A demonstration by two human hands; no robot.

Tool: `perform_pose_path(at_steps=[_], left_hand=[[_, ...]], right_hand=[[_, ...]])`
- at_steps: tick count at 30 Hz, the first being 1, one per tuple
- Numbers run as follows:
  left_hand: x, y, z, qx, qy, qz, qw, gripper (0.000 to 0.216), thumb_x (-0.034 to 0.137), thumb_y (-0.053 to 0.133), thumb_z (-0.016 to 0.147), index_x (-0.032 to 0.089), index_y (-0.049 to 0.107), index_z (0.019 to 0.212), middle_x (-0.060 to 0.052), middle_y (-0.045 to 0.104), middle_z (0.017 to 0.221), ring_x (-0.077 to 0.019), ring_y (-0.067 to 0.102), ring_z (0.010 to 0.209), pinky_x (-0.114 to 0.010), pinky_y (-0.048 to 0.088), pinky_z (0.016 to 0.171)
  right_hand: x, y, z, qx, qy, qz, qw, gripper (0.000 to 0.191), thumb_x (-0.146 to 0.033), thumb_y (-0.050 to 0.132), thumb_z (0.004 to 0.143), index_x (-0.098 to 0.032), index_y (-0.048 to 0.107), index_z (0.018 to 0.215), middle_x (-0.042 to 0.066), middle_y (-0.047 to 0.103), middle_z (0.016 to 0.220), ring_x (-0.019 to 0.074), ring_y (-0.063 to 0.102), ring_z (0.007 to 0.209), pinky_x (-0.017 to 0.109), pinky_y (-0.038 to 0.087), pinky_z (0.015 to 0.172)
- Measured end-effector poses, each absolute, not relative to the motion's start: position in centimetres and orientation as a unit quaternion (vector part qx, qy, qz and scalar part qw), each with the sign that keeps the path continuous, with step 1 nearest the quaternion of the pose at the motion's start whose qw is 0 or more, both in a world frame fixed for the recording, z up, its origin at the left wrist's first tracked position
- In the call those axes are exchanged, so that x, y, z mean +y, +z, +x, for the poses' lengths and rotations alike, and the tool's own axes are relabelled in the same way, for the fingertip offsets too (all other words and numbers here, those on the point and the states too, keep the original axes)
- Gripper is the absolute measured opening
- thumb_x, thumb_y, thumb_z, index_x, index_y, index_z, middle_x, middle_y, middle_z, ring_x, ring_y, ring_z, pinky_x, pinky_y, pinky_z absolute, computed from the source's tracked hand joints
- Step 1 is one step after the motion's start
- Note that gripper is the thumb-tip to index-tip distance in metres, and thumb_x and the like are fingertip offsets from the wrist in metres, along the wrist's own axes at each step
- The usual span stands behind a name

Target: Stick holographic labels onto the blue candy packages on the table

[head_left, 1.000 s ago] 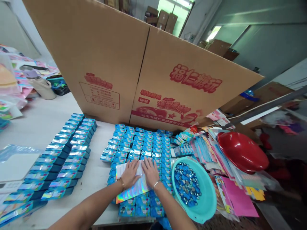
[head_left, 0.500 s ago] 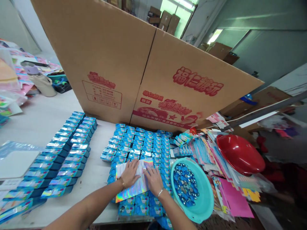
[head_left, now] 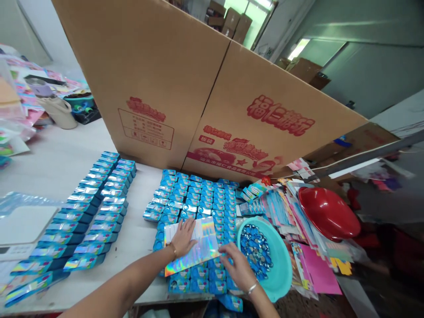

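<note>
A shiny holographic sheet (head_left: 198, 247) lies on top of a dense grid of small blue packs (head_left: 198, 196). My left hand (head_left: 183, 237) rests flat on the sheet's left part, fingers spread. My right hand (head_left: 236, 266) is at the sheet's lower right corner, fingers bent and pinched on its edge. Just right of that hand stands a teal basin (head_left: 281, 274) holding many blue round tokens (head_left: 256, 249).
A tall open cardboard box (head_left: 185, 88) walls off the table's back. Two rows of blue packs (head_left: 89, 212) run along the left. A red bowl (head_left: 326, 212) and piles of printed cards (head_left: 291, 216) sit at the right. A clear bag (head_left: 23, 221) lies far left.
My right hand slid off the top of the sheet, down and right to its lower right corner. The left hand stayed pressing the sheet. The view shifted slightly.
</note>
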State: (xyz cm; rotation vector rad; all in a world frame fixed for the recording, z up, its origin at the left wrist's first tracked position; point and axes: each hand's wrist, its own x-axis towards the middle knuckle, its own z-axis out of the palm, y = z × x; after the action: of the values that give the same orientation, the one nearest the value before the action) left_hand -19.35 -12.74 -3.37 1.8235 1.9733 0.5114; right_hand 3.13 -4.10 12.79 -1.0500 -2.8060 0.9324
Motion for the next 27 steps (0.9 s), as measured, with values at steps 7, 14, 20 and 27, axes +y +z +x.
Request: perform_pose_path(at_steps=[7, 14, 20, 27], left_hand=[[-12.8, -4.4, -19.4, 0.698, 0.207, 0.660, 0.186, 0.076, 0.054, 0.040, 0.092, 0.016, 0.018, 0.153, -0.016, 0.028, 0.157, -0.0328, 0.021, 0.144, -0.056, 0.010, 0.116], [-12.8, -5.0, -19.3, 0.696, 0.198, 0.667, 0.175, 0.076, 0.057, 0.037, 0.092, 0.015, 0.018, 0.153, -0.016, 0.028, 0.157, -0.0328, 0.018, 0.145, -0.057, 0.010, 0.116], [-12.8, -4.4, -19.3, 0.698, 0.201, 0.666, 0.169, 0.075, 0.058, 0.037, 0.092, 0.016, 0.023, 0.152, -0.015, 0.031, 0.156, -0.0334, 0.023, 0.143, -0.058, 0.011, 0.116], [-12.7, -4.9, -19.4, 0.696, 0.203, 0.667, 0.172, 0.075, 0.055, 0.040, 0.092, 0.016, 0.021, 0.153, -0.016, 0.030, 0.156, -0.0332, 0.022, 0.144, -0.057, 0.012, 0.116]], right_hand=[[-1.5, 8.2, -5.6, -0.952, 0.135, -0.273, 0.007, 0.075, -0.009, 0.037, 0.087, -0.027, 0.010, 0.155, 0.005, 0.039, 0.151, 0.0245, 0.031, 0.140, 0.050, 0.026, 0.113], [-1.8, 2.1, -6.0, -0.968, 0.021, -0.237, -0.078, 0.085, -0.013, 0.047, 0.084, -0.028, 0.001, 0.154, 0.006, 0.036, 0.153, 0.0303, 0.030, 0.140, 0.062, 0.013, 0.113], [-2.1, 1.1, -3.7, -0.975, 0.023, -0.215, -0.054, 0.079, -0.013, 0.045, 0.086, -0.028, 0.008, 0.154, 0.004, 0.032, 0.156, 0.0292, 0.028, 0.141, 0.057, 0.017, 0.113], [-1.7, 2.0, -4.1, -0.971, 0.016, -0.234, -0.045, 0.079, -0.012, 0.044, 0.088, -0.031, 0.004, 0.154, 0.007, 0.030, 0.157, 0.0275, 0.037, 0.135, 0.050, 0.032, 0.105]])
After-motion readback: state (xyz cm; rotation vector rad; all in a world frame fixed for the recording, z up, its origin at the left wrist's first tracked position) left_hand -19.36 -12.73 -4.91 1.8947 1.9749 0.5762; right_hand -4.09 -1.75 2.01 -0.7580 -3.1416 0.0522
